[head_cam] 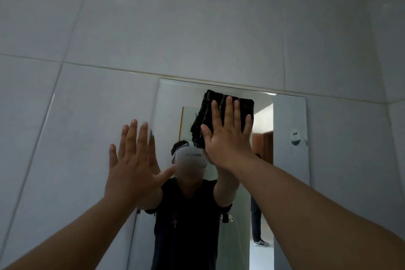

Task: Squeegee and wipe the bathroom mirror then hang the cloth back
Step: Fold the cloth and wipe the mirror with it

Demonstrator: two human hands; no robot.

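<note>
The bathroom mirror [289,129] is a tall frameless pane set in a grey tiled wall. A dark folded cloth [209,107] lies flat against the glass near the mirror's top edge. My right hand [228,131] presses on the cloth with flat, spread fingers. My left hand [131,166] is raised with fingers spread at the mirror's left edge, partly over the tile, holding nothing. No squeegee is in view.
Large grey wall tiles [197,28] surround the mirror. The mirror reflects a person in a dark shirt, a doorway, another person's legs and a small white wall fitting [295,138].
</note>
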